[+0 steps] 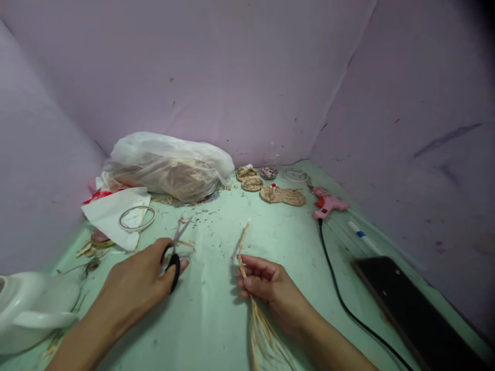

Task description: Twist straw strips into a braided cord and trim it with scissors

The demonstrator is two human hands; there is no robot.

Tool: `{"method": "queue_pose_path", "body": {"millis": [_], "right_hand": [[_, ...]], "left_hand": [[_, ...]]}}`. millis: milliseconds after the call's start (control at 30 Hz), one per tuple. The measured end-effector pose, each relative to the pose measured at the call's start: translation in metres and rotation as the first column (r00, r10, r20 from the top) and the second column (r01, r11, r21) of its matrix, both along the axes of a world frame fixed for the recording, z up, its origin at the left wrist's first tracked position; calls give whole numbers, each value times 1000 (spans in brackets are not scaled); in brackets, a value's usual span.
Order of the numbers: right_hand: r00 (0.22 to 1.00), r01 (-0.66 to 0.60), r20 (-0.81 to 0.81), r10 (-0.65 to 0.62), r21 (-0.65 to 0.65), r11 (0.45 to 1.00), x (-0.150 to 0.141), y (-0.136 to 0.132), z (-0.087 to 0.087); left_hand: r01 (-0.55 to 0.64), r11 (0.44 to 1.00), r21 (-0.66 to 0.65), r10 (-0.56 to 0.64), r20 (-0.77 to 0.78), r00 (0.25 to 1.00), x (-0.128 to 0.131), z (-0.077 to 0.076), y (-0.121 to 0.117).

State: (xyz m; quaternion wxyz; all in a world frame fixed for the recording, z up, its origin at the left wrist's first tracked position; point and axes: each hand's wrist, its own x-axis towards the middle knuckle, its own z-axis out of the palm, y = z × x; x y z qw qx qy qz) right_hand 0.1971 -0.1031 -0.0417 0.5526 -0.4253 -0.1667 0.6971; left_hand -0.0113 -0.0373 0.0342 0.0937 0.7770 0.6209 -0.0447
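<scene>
My left hand [145, 275] grips a pair of black-handled scissors [176, 252], blades pointing away over the pale green table [216, 309]. My right hand [266, 283] is closed around a twisted strand of straw [243, 242]; its tip sticks up and forward, and the loose fibres fan out below my wrist. Both hands rest low on the table, a hand's width apart.
A plastic bag of straw [170, 167] lies at the back left, with white paper and a ring [137, 219] before it. Woven straw pieces [282, 196], a bead dish, a pink glue gun [328, 205] with black cord, a dark phone [410, 314] and a white teapot [31, 309] surround.
</scene>
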Motion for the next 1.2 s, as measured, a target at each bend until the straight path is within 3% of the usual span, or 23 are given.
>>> {"method": "queue_pose_path", "body": {"millis": [167,267,600,1033,1200], "right_hand": [[1000,-1,-17,-1,-94,996,1,-2,4],[999,-15,-30,12,-85,996,2,-3,6],[999,-43,5,43,-60,997,-1,-4,2],[996,-73,47,73,-16,997,-2,-6,9],[995,-88,37,88,2,996,-2,-6,8]], "left_hand": [[358,934,14,-356,121,926,20,-14,-26],[445,896,6,-442,112,890,31,-23,-36],[468,884,-1,-468,11,884,39,-41,-42],[488,871,-58,-490,-22,872,34,-40,-42],[500,865,-55,-498,38,866,33,-46,-42]]}}
